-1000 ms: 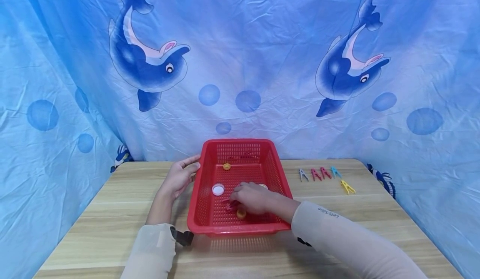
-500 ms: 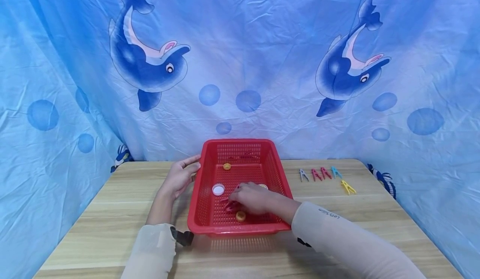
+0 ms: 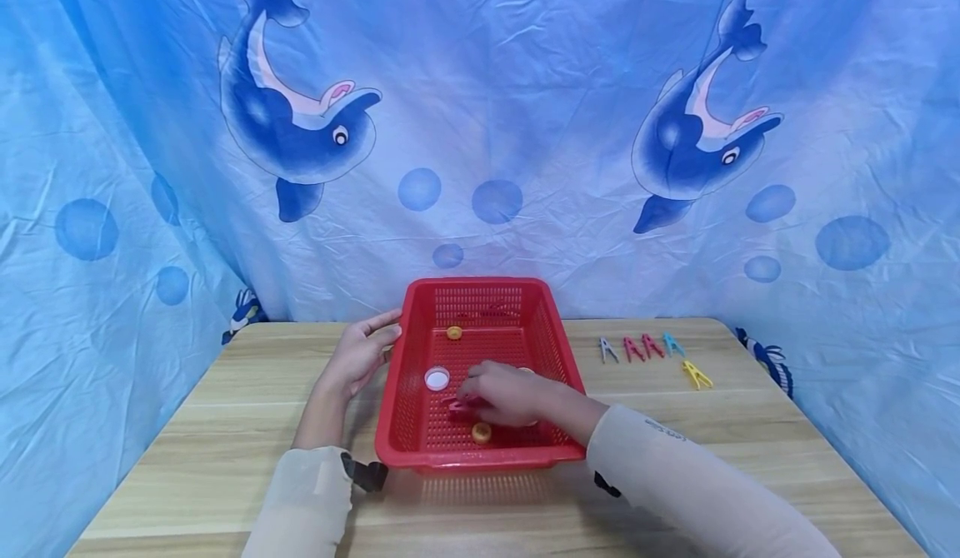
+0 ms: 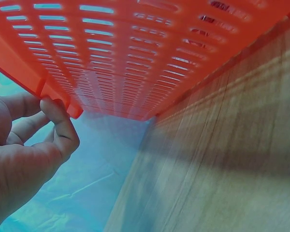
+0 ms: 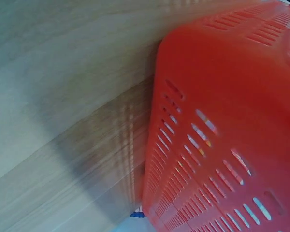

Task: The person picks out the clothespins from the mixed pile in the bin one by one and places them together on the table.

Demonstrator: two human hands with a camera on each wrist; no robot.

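A red slotted basket stands on the wooden table. My left hand holds its left rim, thumb on top and fingers curled under the lip. My right hand reaches inside the basket, and its fingertips pinch a small red clothes peg just above the floor. Beside it in the basket lie an orange cap, a white cap and another orange cap. The right wrist view has only the basket's outer wall and the table.
Several clothes pegs lie on the table to the right of the basket: grey, two red, teal and yellow. A blue dolphin-print cloth hangs behind and at both sides of the table.
My right hand has drawn slightly back from the orange cap near the front wall, keeping the red peg at its fingertips. The left hand and the basket have not moved.
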